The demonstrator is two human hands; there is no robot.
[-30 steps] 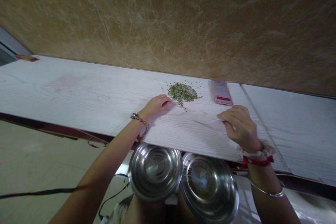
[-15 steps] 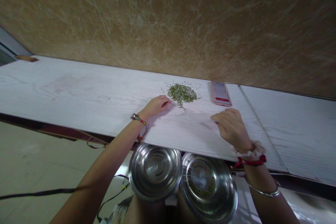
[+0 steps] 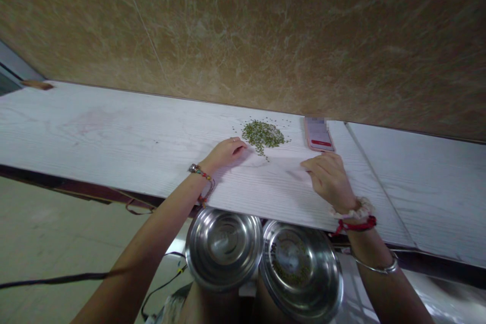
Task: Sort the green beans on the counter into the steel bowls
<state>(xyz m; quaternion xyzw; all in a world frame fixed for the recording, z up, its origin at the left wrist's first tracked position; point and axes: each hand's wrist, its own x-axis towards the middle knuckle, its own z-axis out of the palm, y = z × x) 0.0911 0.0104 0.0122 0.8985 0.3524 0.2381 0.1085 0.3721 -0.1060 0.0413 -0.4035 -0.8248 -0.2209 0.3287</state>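
Note:
A loose pile of small green beans (image 3: 262,134), with some whitish bits among them, lies on the white tabletop (image 3: 182,124). My left hand (image 3: 227,153) rests on the table at the pile's left edge, its fingers curled together. What they hold, if anything, is hidden. Right of the pile, apart from it, my right hand (image 3: 327,178) is closed with thumb and fingertips together. Anything in that pinch is too small to make out. Below the table edge, the left steel bowl (image 3: 197,263) shows a bare bottom. The right steel bowl (image 3: 322,288) has scattered green beans and a whitish patch inside.
A phone (image 3: 319,134) in a pink case lies just beyond my right hand. A brown marbled wall (image 3: 243,35) rises along the table's back edge. Both bowls sit above my legs. Dark cables (image 3: 56,279) run at the lower left.
My right hand has shifted slightly left and toward the table's back, still closed. My left hand stays in place beside the pile, which looks unchanged.

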